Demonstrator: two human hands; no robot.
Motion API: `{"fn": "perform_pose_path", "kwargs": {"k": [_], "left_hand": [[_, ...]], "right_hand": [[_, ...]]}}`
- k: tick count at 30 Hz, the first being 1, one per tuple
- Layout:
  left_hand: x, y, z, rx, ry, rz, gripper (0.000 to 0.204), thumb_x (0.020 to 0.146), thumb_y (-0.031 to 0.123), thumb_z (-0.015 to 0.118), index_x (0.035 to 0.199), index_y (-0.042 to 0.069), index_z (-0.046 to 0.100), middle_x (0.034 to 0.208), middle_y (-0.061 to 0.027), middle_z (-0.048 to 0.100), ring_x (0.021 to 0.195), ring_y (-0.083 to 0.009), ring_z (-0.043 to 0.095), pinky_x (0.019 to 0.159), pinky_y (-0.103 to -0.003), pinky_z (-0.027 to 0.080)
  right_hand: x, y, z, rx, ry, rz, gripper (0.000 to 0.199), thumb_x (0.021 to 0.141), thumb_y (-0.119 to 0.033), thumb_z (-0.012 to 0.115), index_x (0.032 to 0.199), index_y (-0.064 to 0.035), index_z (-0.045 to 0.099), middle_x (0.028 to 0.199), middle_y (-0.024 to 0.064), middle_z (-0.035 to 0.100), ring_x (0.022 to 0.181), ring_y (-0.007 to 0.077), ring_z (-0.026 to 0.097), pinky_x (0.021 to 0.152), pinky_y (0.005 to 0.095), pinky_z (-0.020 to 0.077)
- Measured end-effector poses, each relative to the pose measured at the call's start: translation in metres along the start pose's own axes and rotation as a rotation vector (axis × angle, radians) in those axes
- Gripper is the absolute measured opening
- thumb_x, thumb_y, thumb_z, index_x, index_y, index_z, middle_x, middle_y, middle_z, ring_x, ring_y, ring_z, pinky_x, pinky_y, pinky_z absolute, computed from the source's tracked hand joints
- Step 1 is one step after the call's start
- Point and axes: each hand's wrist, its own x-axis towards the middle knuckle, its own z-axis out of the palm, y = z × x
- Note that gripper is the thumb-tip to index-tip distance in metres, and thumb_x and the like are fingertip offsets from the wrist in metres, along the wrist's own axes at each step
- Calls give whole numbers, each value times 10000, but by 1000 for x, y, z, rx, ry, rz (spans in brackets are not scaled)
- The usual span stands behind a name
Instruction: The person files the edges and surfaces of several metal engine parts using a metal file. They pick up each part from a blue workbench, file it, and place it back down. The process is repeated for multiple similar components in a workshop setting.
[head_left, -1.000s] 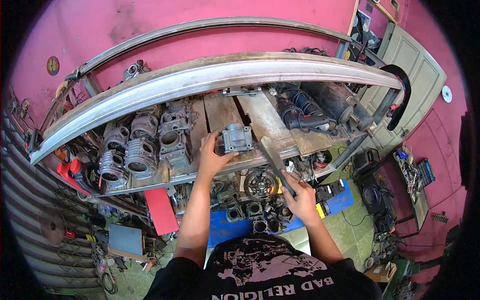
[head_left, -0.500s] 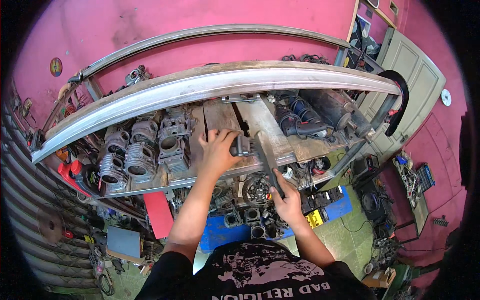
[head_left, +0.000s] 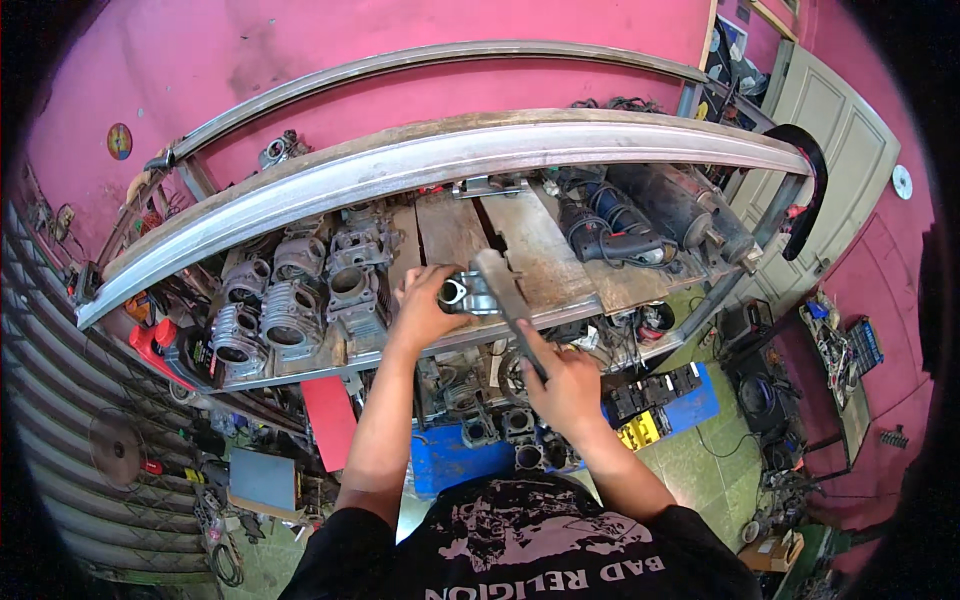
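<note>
My left hand grips a small metal engine part with a round hole at one end, just over the front edge of the wooden bench. My right hand is closed round the lower end of a long, narrow grey tool that looks like a wire brush. The tool's upper end leans across the right side of the part. Blur hides whether the two touch. Left of my left hand, several grey engine cylinders stand on the bench.
A grey angle grinder and a dark metal canister lie at the bench's right. A pale metal rail crosses above the bench. Red-capped bottles stand far left. More engine parts sit low on a blue sheet.
The engine part has turned in my left hand, so its round hole now shows. My right hand has shifted slightly left and down with the tool. The whole view has swung a little.
</note>
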Motion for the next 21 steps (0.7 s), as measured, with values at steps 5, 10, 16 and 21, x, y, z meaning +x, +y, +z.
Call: {"fn": "perform_pose_path", "kwargs": {"k": [5, 10, 16, 21], "left_hand": [[-11, 21, 15, -16, 81, 8, 799, 553, 329, 983, 1279, 156, 696, 1290, -47, 690, 1306, -319, 536, 1118, -595, 312], [-15, 20, 10, 15, 143, -21, 801, 522, 292, 981, 1268, 151, 724, 1237, -31, 725, 1250, -299, 567, 1100, -486, 360], [-23, 24, 14, -25, 127, 12, 789, 568, 337, 975, 1301, 210, 711, 1270, 2, 721, 1271, -303, 546, 1146, -604, 275], [-38, 37, 33, 56, 236, 121, 733, 604, 365, 967, 1273, 197, 721, 1278, 9, 714, 1278, -293, 542, 1156, -635, 257]], "right_hand": [[31, -3, 32, -192, 23, -52, 701, 896, -231, 732, 1561, -226, 511, 719, 145, 686, 672, 340, 674, 737, 467, 528], [-8, 3, 50, -197, 123, -126, 734, 888, -239, 739, 1579, -218, 494, 727, 146, 663, 693, 332, 664, 746, 462, 520], [-68, 19, 40, -85, 13, -36, 738, 862, -181, 762, 1559, -169, 522, 834, 142, 689, 757, 327, 675, 735, 445, 506], [-18, 18, 45, -59, 58, 17, 712, 882, -157, 740, 1558, -158, 514, 889, 190, 715, 815, 352, 698, 775, 454, 513]]}}
